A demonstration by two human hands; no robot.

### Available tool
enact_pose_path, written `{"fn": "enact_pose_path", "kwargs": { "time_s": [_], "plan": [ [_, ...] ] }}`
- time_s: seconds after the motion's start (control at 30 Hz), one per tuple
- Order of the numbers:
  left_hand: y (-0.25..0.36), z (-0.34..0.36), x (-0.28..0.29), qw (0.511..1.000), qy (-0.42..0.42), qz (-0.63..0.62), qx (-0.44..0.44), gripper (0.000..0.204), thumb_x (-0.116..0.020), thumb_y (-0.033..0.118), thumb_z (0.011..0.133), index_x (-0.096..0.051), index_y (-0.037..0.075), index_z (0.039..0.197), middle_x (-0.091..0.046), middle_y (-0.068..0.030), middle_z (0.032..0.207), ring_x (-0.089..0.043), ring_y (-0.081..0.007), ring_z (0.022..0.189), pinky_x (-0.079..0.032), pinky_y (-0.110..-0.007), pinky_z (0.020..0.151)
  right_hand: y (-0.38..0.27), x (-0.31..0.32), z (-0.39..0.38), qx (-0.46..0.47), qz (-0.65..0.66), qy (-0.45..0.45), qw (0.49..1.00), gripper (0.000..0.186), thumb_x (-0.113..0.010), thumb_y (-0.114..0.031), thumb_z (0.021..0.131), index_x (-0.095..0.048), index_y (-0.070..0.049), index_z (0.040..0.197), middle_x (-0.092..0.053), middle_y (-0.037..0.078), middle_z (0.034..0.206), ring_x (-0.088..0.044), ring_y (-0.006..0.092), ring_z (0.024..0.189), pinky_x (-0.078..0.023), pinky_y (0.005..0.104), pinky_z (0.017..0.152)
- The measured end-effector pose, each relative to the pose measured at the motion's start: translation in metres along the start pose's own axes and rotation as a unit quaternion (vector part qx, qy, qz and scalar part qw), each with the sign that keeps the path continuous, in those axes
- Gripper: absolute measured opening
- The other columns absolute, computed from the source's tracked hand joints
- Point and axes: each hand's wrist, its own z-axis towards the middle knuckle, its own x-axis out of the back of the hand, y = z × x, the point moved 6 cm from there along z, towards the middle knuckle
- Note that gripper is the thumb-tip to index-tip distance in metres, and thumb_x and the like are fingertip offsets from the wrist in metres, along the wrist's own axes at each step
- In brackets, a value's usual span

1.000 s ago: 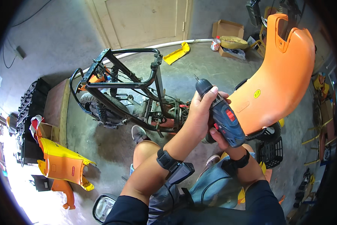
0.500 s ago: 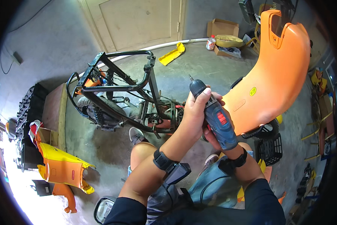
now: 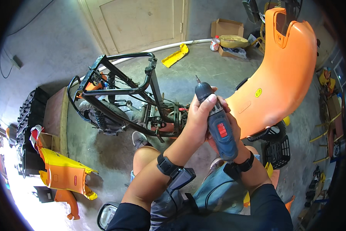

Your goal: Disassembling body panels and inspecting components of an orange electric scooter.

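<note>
A blue cordless drill (image 3: 223, 133) with a red switch and a black chuck is held up in front of me, a bit tip pointing up and away. My left hand (image 3: 200, 117) closes round its front end, the thumb lying across the body just behind the chuck. My right hand (image 3: 234, 127) wraps the drill from the other side, its fingers partly hidden behind the tool. Just beyond my hands stands a stripped vehicle with a black tube frame (image 3: 123, 91). To the right is a large curved orange body panel (image 3: 273, 84) with a yellow sticker.
A yellow-and-orange panel (image 3: 67, 172) lies on the floor at the left, with a mirror (image 3: 106, 215) near my knee. A small yellow piece (image 3: 175, 56), a bottle (image 3: 215, 44) and an open carton (image 3: 227, 27) are by the far wall. A black basket (image 3: 277, 152) hangs at right.
The drill has turned in my hands: its red switch now faces me and its rear end has swung left. My hands stay close to the same spot, still around it.
</note>
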Motion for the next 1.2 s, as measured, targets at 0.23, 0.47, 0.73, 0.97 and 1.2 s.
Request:
{"fn": "enact_pose_path", "kwargs": {
  "time_s": [0.23,0.47,0.73,0.97,1.2],
  "plan": [
    [-0.003,-0.003,0.0,1.0,0.005,-0.002,0.008,0.06,-0.061,0.039,0.09,-0.037,0.0,0.129,-0.058,-0.0123,0.093,-0.061,-0.0213,0.087,-0.054,-0.034,0.078,0.014,0.005,0.002,0.007,0.015,0.011,1.0,0.038,-0.037,-0.039,0.098,-0.059,-0.008,0.099,-0.066,0.007,0.076,-0.064,0.0209,0.06,-0.056,0.0352,0.058],
    [-0.006,-0.005,0.002,1.0,0.006,-0.012,0.004,0.056,-0.061,0.036,0.091,-0.037,0.001,0.128,-0.058,-0.0113,0.093,-0.061,-0.0204,0.087,-0.054,-0.034,0.078,0.008,0.0,-0.004,-0.011,0.067,-0.002,0.998,0.038,-0.038,-0.041,0.099,-0.059,-0.011,0.107,-0.067,0.006,0.085,-0.067,0.0202,0.07,-0.057,0.0355,0.062],
    [-0.015,-0.006,0.01,0.999,0.035,-0.019,0.023,0.047,-0.062,0.032,0.092,-0.042,0.003,0.123,-0.06,-0.0112,0.094,-0.063,-0.0202,0.085,-0.055,-0.034,0.076,0.001,-0.019,-0.014,-0.1,0.295,-0.041,0.949,0.042,-0.032,-0.04,0.104,-0.057,-0.007,0.102,-0.064,0.009,0.08,-0.064,0.018,0.066,-0.054,0.0291,0.06],
    [-0.023,-0.014,0.011,0.998,0.043,-0.032,0.043,0.038,-0.063,0.032,0.092,-0.046,0.006,0.114,-0.06,-0.0109,0.094,-0.063,-0.02,0.084,-0.056,-0.033,0.074,0.012,-0.002,-0.021,-0.028,0.144,0.029,0.989,0.032,-0.036,-0.032,0.104,-0.056,-0.007,0.109,-0.062,0.006,0.09,-0.062,0.0127,0.075,-0.055,0.0269,0.066],
    [-0.024,-0.027,0.009,0.997,0.055,-0.02,0.056,0.034,-0.063,0.031,0.091,-0.047,0.006,0.107,-0.06,-0.0103,0.089,-0.062,-0.0181,0.08,-0.055,-0.032,0.07,0.009,-0.012,-0.033,-0.031,0.284,-0.056,0.957,0.029,-0.04,-0.032,0.105,-0.054,-0.01,0.118,-0.059,0.003,0.099,-0.059,0.009,0.085,-0.054,0.0267,0.075]
  ]
}}
